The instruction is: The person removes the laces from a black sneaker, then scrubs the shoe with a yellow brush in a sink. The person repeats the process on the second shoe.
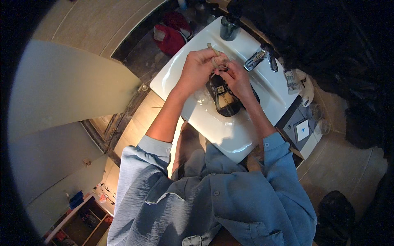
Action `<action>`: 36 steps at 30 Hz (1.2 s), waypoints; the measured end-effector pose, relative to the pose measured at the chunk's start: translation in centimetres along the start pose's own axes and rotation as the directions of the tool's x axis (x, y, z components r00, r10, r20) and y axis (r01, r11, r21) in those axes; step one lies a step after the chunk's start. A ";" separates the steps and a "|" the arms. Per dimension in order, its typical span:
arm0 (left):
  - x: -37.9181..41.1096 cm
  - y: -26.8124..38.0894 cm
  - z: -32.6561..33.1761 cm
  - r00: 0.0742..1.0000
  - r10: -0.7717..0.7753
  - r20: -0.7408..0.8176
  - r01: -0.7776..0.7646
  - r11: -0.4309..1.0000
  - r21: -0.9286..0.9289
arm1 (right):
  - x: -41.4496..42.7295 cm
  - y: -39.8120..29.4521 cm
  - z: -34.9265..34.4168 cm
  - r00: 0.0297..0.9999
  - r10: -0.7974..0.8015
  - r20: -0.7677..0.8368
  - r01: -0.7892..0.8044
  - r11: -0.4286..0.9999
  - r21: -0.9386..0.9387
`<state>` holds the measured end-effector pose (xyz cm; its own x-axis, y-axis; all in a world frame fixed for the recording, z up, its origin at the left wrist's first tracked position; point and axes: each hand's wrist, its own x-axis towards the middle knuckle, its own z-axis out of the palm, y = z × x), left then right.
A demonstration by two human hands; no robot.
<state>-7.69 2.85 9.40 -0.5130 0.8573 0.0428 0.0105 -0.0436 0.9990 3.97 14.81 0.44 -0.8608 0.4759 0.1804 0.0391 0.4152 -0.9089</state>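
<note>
A black shoe [227,106] rests in the white washbasin [212,129]. Its pale insole bears printed writing, and its far end is hidden by my hands. Over that end my left hand [200,66] grips a narrow olive-beige strip [213,48], one end of which sticks up past the fingers. The fingertips of my right hand [237,78] meet the left ones and pinch at the same strip. Another dark piece [255,95] shows beside my right wrist; whether it belongs to the same shoe, I cannot tell.
A chrome faucet [260,58] stands at the basin's right rim, a dark bottle [230,28] at its far corner. Red cloth items [170,38] lie on the dark counter, left of the basin. To the right are a box [300,130] and clear cups [321,126].
</note>
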 end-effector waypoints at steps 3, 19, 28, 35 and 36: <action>-0.1 1.2 0.0 0.997 0.075 0.034 -0.072 0.995 -0.064 | 0.3 0.2 0.4 0.991 -0.112 -0.074 0.098 0.980 -0.172; -1.8 -2.3 -2.4 0.987 -0.039 -0.156 0.029 0.997 -0.068 | 2.2 -9.2 -3.0 0.896 -0.324 -0.302 0.231 0.923 -0.307; -3.6 -1.0 -3.3 0.957 0.026 -0.288 -0.078 0.982 -0.172 | 1.1 -5.8 -2.3 0.951 -0.251 -0.182 0.180 0.924 -0.337; -10.0 -1.7 -5.3 0.994 -0.066 -0.088 0.095 0.922 0.376 | -2.1 -3.4 -2.8 0.905 0.189 0.380 -0.081 0.956 -0.282; -10.7 -1.2 -4.8 0.997 -0.065 -0.032 0.073 0.919 0.387 | -2.1 -2.9 -3.0 0.896 0.145 0.419 -0.052 0.973 -0.225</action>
<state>-6.35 -8.69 7.64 -0.5397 0.8415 -0.0230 0.3050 0.2209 0.9264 7.19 14.93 3.84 -0.9785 0.1614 -0.1280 0.1972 0.5537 -0.8090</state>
